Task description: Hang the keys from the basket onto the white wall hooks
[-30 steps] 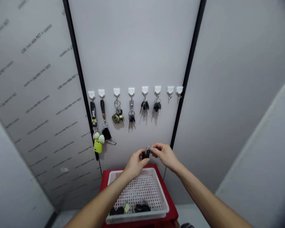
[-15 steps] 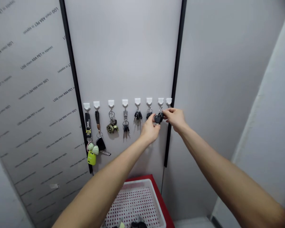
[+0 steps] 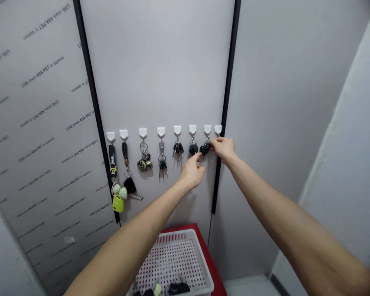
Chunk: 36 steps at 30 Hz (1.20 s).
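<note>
Pale wall panel [image 3: 160,74], row of white hooks [image 3: 161,131] across. Just under seventh hook [image 3: 207,130] from left: black key bunch [image 3: 206,146]. Right hand [image 3: 224,149]: pinched at fingertips on bunch's upper edge. Left hand [image 3: 192,172]: thumb and forefinger parted just below, empty, touch unclear. White basket [image 3: 176,236] lower down.

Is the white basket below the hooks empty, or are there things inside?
The basket is not empty: dark objects and a small yellow piece lie at its near end.
</note>
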Each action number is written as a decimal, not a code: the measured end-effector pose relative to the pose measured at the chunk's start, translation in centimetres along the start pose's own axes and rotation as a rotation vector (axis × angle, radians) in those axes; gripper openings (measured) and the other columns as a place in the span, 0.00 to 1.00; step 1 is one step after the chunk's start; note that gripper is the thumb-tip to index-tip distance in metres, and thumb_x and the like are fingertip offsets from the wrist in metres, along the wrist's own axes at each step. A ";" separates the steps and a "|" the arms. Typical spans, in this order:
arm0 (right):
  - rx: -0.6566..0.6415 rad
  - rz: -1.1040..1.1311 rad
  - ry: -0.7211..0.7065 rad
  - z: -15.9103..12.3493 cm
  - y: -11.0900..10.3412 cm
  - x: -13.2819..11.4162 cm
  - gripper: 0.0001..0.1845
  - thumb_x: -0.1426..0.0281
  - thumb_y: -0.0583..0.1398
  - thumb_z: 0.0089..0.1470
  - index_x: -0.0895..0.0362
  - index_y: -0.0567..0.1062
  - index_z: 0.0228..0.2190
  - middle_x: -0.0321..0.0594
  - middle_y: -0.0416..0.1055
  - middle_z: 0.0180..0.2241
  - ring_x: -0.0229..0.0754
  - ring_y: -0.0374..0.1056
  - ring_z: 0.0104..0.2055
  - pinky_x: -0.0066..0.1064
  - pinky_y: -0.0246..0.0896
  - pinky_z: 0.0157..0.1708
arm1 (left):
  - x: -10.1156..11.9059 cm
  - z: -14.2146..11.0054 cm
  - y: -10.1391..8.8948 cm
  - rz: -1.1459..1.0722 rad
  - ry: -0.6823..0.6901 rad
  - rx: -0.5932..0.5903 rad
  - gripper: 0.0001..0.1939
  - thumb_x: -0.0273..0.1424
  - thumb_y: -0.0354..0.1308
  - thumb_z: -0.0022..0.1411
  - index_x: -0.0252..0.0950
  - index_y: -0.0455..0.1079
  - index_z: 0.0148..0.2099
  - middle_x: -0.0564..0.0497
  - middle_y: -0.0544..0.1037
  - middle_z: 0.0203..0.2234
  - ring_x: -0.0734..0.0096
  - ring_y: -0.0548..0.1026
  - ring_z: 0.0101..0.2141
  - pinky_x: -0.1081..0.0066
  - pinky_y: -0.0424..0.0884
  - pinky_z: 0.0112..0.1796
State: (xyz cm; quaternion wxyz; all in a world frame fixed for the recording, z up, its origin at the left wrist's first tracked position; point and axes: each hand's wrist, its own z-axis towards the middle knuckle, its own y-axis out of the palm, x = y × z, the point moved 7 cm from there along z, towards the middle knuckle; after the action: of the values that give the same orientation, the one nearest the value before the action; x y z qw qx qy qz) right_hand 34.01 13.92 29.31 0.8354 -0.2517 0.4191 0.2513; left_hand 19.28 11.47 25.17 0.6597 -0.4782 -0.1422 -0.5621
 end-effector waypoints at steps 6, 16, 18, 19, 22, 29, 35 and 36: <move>0.038 0.014 -0.065 -3.8 -0.6 2.3 0.13 0.70 0.52 0.37 0.61 0.68 0.29 0.39 0.66 0.23 0.30 0.59 0.18 0.22 0.53 0.18 | -6.9 -5.4 0.3 -0.041 -0.118 -0.080 0.22 0.23 0.48 0.45 0.32 0.56 0.45 0.48 0.66 0.37 0.79 0.65 0.29 0.76 0.63 0.31; -1.161 -0.341 -0.292 -27.4 9.3 11.5 0.08 0.74 0.52 0.36 0.59 0.71 0.22 0.36 0.68 0.21 0.32 0.60 0.23 0.21 0.52 0.23 | -19.3 -18.6 2.0 0.195 -0.400 -0.447 0.15 0.25 0.48 0.43 0.31 0.63 0.37 0.49 0.70 0.31 0.76 0.67 0.29 0.76 0.62 0.32; -1.263 -0.429 -0.353 -29.4 10.0 12.3 0.08 0.73 0.53 0.36 0.58 0.71 0.22 0.36 0.68 0.20 0.32 0.60 0.22 0.21 0.50 0.21 | -19.6 -19.6 2.4 0.256 -0.386 -0.528 0.13 0.26 0.48 0.42 0.32 0.65 0.35 0.50 0.71 0.29 0.76 0.67 0.29 0.76 0.62 0.31; -1.294 -0.478 -0.378 -29.9 10.2 12.6 0.08 0.72 0.53 0.36 0.57 0.71 0.22 0.36 0.68 0.19 0.33 0.60 0.22 0.22 0.49 0.21 | -19.6 -19.9 2.6 0.281 -0.376 -0.562 0.13 0.26 0.48 0.42 0.33 0.65 0.34 0.51 0.71 0.28 0.75 0.67 0.28 0.76 0.62 0.31; -1.309 -0.597 -0.430 -30.2 10.6 12.7 0.09 0.71 0.53 0.36 0.56 0.72 0.23 0.37 0.69 0.20 0.35 0.61 0.23 0.23 0.47 0.21 | -19.5 -20.3 3.1 0.329 -0.354 -0.627 0.13 0.27 0.48 0.42 0.34 0.66 0.33 0.51 0.72 0.25 0.75 0.67 0.27 0.77 0.62 0.29; -1.291 -0.725 -0.431 -30.5 11.1 13.8 0.11 0.71 0.51 0.36 0.55 0.72 0.25 0.40 0.70 0.24 0.39 0.63 0.28 0.24 0.48 0.23 | -19.8 -21.1 4.1 0.369 -0.349 -0.693 0.14 0.26 0.47 0.41 0.35 0.67 0.33 0.51 0.72 0.26 0.74 0.67 0.27 0.77 0.61 0.28; -1.278 -0.727 -0.406 -30.6 11.1 14.6 0.12 0.72 0.50 0.36 0.55 0.72 0.24 0.40 0.70 0.25 0.38 0.63 0.28 0.24 0.48 0.23 | -20.0 -21.5 4.5 0.364 -0.403 -0.727 0.14 0.27 0.46 0.41 0.35 0.67 0.33 0.51 0.72 0.25 0.74 0.67 0.26 0.77 0.60 0.26; -1.274 -0.735 -0.393 -30.5 11.1 14.8 0.12 0.72 0.50 0.35 0.56 0.72 0.24 0.40 0.70 0.24 0.38 0.63 0.28 0.24 0.48 0.22 | -20.0 -21.6 4.5 0.365 -0.414 -0.728 0.14 0.28 0.46 0.41 0.35 0.67 0.33 0.51 0.72 0.25 0.74 0.67 0.26 0.77 0.60 0.26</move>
State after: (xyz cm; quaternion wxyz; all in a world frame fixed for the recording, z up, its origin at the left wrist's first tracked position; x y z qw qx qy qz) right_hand 17.17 6.05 -1.16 0.6179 -0.7592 -0.0744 0.1907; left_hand 9.13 6.15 -2.33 0.4948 -0.7984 0.0222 -0.3424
